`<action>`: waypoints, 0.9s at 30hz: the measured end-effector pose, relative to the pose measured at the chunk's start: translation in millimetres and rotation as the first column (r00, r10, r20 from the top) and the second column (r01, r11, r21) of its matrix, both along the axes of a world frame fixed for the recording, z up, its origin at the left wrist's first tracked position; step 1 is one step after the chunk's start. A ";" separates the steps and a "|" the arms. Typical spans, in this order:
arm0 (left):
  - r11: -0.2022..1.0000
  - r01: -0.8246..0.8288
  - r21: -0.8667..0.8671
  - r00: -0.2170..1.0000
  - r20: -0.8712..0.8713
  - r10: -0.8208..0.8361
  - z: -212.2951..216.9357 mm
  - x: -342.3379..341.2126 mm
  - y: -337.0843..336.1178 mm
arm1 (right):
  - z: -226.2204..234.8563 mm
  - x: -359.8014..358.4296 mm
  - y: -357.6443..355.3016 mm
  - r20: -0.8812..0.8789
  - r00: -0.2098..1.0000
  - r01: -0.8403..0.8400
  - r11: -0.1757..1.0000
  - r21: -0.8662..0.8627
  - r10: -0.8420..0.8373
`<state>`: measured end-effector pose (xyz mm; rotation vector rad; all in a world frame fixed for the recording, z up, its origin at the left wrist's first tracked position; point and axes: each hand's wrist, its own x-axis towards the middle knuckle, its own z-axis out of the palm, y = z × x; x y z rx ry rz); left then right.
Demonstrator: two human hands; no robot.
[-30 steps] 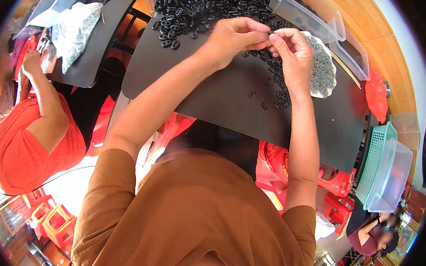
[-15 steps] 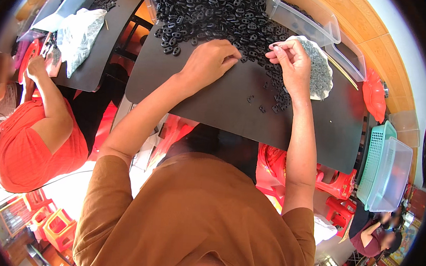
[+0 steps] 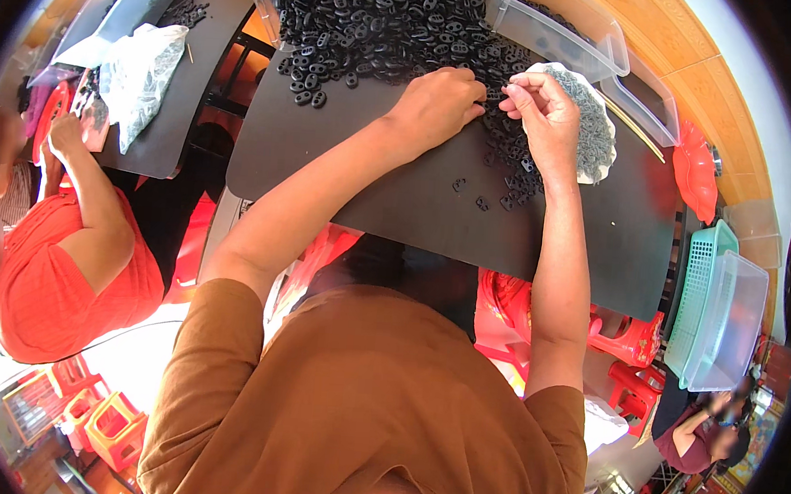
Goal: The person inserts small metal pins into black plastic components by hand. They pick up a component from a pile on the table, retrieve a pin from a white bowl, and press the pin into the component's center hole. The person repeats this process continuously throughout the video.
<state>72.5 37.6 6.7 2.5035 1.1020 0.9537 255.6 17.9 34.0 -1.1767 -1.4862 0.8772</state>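
Observation:
A big heap of black oval pieces with two holes [image 3: 373, 28] covers the far part of the dark table [image 3: 292, 159]. My left hand [image 3: 440, 108] is at the heap's near edge, fingers curled together; whatever may be in them is hidden. To its right, my right hand [image 3: 546, 116] is raised with thumb and forefinger pinched, and the tiny thing between them cannot be made out. Smaller black pieces [image 3: 519, 182] are strewn below and beside the right hand. Just right of that hand is a white scalloped dish [image 3: 608, 138] holding a mass of fine grey bits [image 3: 592, 114].
Clear plastic bins [image 3: 562, 40] stand at the back right, near a red scalloped dish [image 3: 694, 170]. A green basket [image 3: 696, 293] is beyond the table's right end. At left, a person in red [image 3: 77, 264] works at another table holding a plastic bag [image 3: 143, 73].
My left hand has moved right along the heap's edge, closer to my right hand. The right hand has barely moved and keeps its pinch.

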 end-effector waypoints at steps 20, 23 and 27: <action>0.517 0.514 -0.684 0.666 0.699 0.263 -10.3 -51.2 5.1 | -9.3 -34.1 -12.4 -0.001 0.981 -0.194 0.967 -0.164 0.196; 0.534 0.478 -0.698 0.694 0.672 0.257 -8.1 -54.6 2.9 | -14.2 -38.0 -11.5 -0.006 0.982 -0.189 0.975 -0.117 0.190; 0.554 0.453 -0.699 0.699 0.664 0.267 -6.0 -59.1 -2.6 | -11.9 -42.8 -13.4 0.047 0.982 -0.177 0.976 -0.131 0.184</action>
